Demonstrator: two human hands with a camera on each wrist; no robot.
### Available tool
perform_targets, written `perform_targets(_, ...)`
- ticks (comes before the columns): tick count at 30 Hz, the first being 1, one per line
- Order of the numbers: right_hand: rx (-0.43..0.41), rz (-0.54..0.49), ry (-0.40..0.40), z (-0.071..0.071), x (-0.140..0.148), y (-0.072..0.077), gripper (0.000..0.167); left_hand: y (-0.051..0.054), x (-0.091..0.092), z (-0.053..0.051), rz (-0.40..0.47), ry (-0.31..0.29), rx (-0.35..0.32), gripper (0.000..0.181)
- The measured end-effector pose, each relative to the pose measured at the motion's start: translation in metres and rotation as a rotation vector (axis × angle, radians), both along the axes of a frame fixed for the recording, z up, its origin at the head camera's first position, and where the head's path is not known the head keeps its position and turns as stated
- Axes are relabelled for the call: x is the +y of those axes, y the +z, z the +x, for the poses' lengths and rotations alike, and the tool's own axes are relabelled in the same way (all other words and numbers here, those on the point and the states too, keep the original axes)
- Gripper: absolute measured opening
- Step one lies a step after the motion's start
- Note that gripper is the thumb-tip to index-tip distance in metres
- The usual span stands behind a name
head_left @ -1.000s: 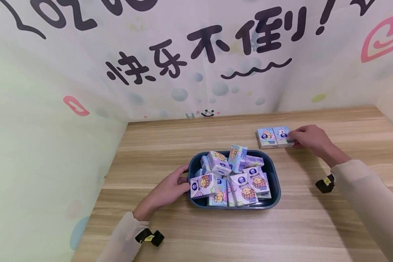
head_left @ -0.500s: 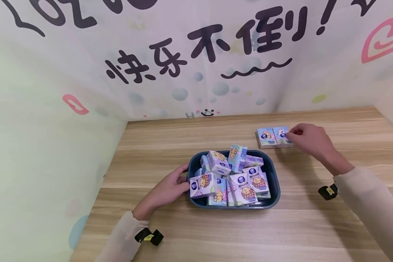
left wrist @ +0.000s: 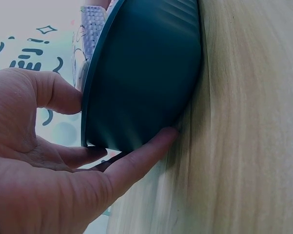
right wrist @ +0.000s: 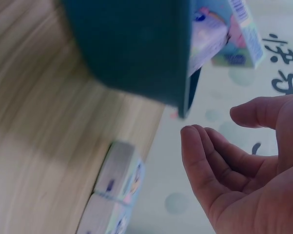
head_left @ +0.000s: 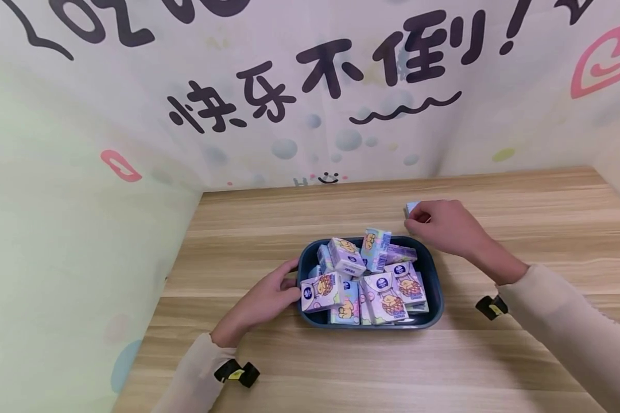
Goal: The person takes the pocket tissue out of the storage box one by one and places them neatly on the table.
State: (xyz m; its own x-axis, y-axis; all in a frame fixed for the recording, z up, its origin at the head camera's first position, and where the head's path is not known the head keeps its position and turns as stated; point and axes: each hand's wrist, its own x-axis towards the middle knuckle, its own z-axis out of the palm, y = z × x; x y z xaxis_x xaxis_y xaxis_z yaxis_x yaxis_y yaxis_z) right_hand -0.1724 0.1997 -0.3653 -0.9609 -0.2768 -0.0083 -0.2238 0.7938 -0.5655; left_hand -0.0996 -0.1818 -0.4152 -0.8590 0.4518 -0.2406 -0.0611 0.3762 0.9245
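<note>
My left hand (head_left: 271,292) holds the left end of a dark blue-green plastic tub (head_left: 438,298). In the left wrist view its thumb (left wrist: 63,97) is on the rim and its fingers lie along the outside wall. Several small tissue packs in purple and blue wrapping, such as one purple tissue pack (head_left: 384,297), are heaped inside. My right hand (head_left: 449,226) hovers by the tub's back right corner, holding nothing; a gap shows between thumb and fingertips in the right wrist view. Two tissue packs (right wrist: 119,170) lie side by side on the table, mostly hidden behind this hand in the head view.
The wood-grain table (head_left: 237,229) meets a printed white cloth backdrop (head_left: 186,160) at its back edge. A pale wall (head_left: 57,229) rises at the left. A black camera mount is on each wrist.
My right hand has left the right-hand tissue pack of the pair and moved left, towards the tub. The left hand and the tub stay in place.
</note>
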Motion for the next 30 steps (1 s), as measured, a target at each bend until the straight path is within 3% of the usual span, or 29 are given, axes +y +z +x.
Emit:
perform_targets(12,-0.042,-0.053,0.074,-0.004,-0.030,0.012,0.035,-0.001,0.000,0.000,-0.020,-0.001,0.006,0.070)
perform_targets(21,-0.192,-0.139,0.101,-0.007,-0.046,0.018,0.040,-0.003,-0.001,0.000,-0.016,-0.002,0.014,0.069)
perform_targets(30,-0.299,-0.220,0.120,-0.009,-0.048,0.014,0.031,-0.001,-0.001,0.000,-0.014,-0.005,0.011,0.070)
